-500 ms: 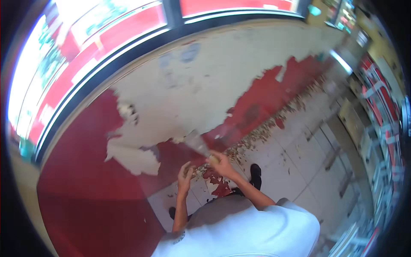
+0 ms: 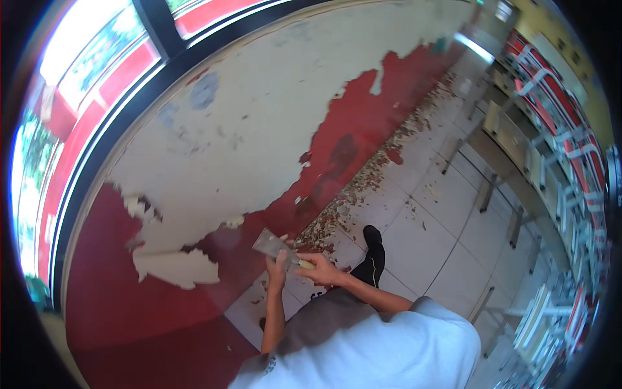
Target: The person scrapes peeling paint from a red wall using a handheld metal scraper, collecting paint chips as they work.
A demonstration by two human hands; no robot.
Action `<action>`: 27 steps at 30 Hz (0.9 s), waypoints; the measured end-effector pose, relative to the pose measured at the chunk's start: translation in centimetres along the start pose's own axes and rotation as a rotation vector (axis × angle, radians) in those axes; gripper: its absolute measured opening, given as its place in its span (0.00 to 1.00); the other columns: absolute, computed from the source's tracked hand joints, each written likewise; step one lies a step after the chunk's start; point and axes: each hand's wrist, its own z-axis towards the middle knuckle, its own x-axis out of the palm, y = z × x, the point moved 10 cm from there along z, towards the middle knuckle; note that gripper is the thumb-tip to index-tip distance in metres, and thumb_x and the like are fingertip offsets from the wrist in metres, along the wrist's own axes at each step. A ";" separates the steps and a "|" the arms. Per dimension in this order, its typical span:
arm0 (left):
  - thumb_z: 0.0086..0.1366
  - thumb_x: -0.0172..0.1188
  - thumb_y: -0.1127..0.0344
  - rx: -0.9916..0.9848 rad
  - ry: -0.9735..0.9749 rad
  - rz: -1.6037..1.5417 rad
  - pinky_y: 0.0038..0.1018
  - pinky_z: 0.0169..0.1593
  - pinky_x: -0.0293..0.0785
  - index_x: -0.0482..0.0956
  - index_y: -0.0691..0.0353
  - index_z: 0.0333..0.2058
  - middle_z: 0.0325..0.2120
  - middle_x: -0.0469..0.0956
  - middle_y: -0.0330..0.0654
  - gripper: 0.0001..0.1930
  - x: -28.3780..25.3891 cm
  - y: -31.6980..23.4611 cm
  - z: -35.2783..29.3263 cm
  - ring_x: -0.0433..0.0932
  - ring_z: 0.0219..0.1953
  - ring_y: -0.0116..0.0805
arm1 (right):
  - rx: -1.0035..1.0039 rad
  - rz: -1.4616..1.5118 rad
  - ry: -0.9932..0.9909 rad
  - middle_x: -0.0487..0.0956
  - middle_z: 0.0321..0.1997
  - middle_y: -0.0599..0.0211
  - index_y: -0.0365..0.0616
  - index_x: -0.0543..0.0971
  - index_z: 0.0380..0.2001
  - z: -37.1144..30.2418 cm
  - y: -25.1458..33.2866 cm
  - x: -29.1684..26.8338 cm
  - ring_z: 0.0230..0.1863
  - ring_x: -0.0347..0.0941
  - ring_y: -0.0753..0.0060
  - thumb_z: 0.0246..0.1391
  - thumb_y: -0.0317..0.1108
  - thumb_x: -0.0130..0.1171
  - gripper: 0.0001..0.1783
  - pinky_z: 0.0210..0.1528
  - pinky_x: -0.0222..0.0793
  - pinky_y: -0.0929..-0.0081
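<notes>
My right hand [image 2: 322, 270] grips the short handle of a wide metal paint scraper [image 2: 269, 244], its blade pointing up and to the left. The left hand [image 2: 276, 272] is closed about the blade, thumb on the near face and fingers partly hidden behind it. Beyond the hands stands a wall whose red paint [image 2: 346, 129] is partly stripped, leaving a cream surface [image 2: 253, 142] with ragged edges. A loose-looking pale patch [image 2: 178, 267] lies within the red at the left. The blade appears to be held off the wall.
Paint chips [image 2: 363, 188] are strewn along the wall's foot over the white tile floor [image 2: 424, 227]. My dark shoe [image 2: 372, 236] stands on the tiles. Wooden desks [image 2: 512, 162] and stacked red-and-white chairs [image 2: 557, 91] line the right side. A dark-framed window [image 2: 159, 29] runs above the wall.
The scraper has come away from the wall toward me. My left hand has moved from beside it onto its blade. The view has turned, shifting the wall leftward.
</notes>
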 end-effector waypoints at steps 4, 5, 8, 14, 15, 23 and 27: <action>0.65 0.57 0.57 0.113 0.009 0.104 0.30 0.48 0.73 0.73 0.70 0.52 0.43 0.79 0.45 0.24 0.7 -3.3 0.9 0.77 0.44 0.32 | 0.084 0.090 0.019 0.71 0.21 0.80 0.42 0.70 0.60 0.2 -0.3 -0.3 0.18 0.63 0.89 0.55 0.35 0.65 0.30 0.20 0.59 0.86; 0.65 0.58 0.59 0.103 0.018 0.160 0.28 0.48 0.73 0.75 0.71 0.49 0.41 0.80 0.44 0.21 0.6 -4.2 1.3 0.77 0.43 0.30 | 0.027 0.086 -0.008 0.71 0.22 0.80 0.41 0.69 0.61 0.7 0.8 -0.7 0.19 0.62 0.89 0.57 0.34 0.63 0.30 0.20 0.59 0.87; 0.66 0.58 0.62 0.143 -0.091 0.204 0.24 0.42 0.71 0.80 0.70 0.38 0.31 0.81 0.38 0.14 -1.2 -8.3 2.1 0.75 0.35 0.22 | -0.105 0.095 0.004 0.70 0.22 0.79 0.40 0.67 0.63 2.3 6.0 0.8 0.19 0.61 0.89 0.60 0.32 0.58 0.29 0.21 0.59 0.87; 0.71 0.52 0.58 0.306 -0.231 0.068 0.22 0.42 0.71 0.79 0.68 0.36 0.29 0.80 0.36 0.17 -1.3 -16.4 7.6 0.74 0.34 0.20 | -0.381 -0.082 0.018 0.68 0.24 0.78 0.38 0.60 0.67 7.2 17.4 2.5 0.20 0.59 0.90 0.63 0.26 0.49 0.29 0.22 0.59 0.87; 0.71 0.52 0.57 0.386 -0.242 -0.144 0.23 0.42 0.72 0.79 0.67 0.37 0.29 0.80 0.38 0.17 -0.3 -19.0 7.8 0.75 0.34 0.22 | -0.471 -0.113 -0.008 0.68 0.24 0.78 0.38 0.58 0.68 7.6 19.5 2.8 0.21 0.58 0.90 0.63 0.25 0.48 0.30 0.23 0.58 0.87; 0.73 0.48 0.54 0.607 -0.448 -0.423 0.25 0.28 0.76 0.76 0.66 0.36 0.27 0.80 0.44 0.19 -0.4 -32.5 5.8 0.80 0.26 0.30 | -0.732 -0.357 -0.034 0.67 0.22 0.74 0.37 0.61 0.66 8.6 30.6 8.6 0.23 0.56 0.85 0.61 0.23 0.48 0.29 0.26 0.58 0.84; 0.72 0.50 0.55 0.700 -0.466 -0.438 0.23 0.23 0.75 0.76 0.64 0.35 0.26 0.80 0.43 0.17 -1.0 -33.8 5.3 0.79 0.22 0.28 | -0.770 -0.436 -0.082 0.68 0.21 0.71 0.40 0.64 0.65 8.1 31.9 9.3 0.23 0.58 0.84 0.60 0.22 0.48 0.28 0.27 0.59 0.83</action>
